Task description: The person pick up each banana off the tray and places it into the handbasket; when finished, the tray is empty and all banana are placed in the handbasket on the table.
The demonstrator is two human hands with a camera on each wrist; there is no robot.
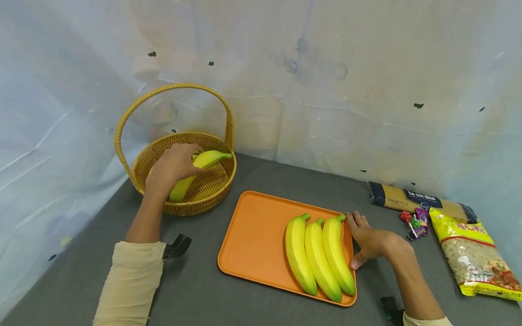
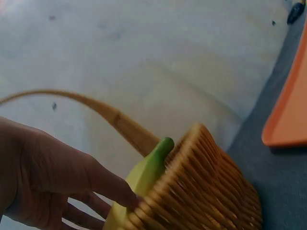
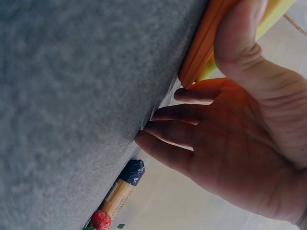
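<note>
A wicker basket [image 1: 208, 199] with a tall handle stands at the back left of the grey table. My left hand [image 1: 172, 167] reaches into it and grips a yellow banana [image 1: 202, 162] whose green tip pokes over the rim. In the left wrist view the banana [image 2: 148, 167] lies against the basket wall [image 2: 201, 191] under my fingers [image 2: 103, 184]. An orange tray [image 1: 254, 230] holds three bananas [image 1: 318, 256] side by side on its right half. My right hand [image 1: 368, 236] lies flat on the table beside the tray's right edge [image 3: 204, 43], thumb against the rim, fingers [image 3: 168, 153] straight.
To the right lie a spaghetti pack [image 1: 419, 201], some wrapped candy [image 1: 414, 223] and a yellow bag of grain [image 1: 478, 254]. A white sheet hangs behind and on both sides of the table.
</note>
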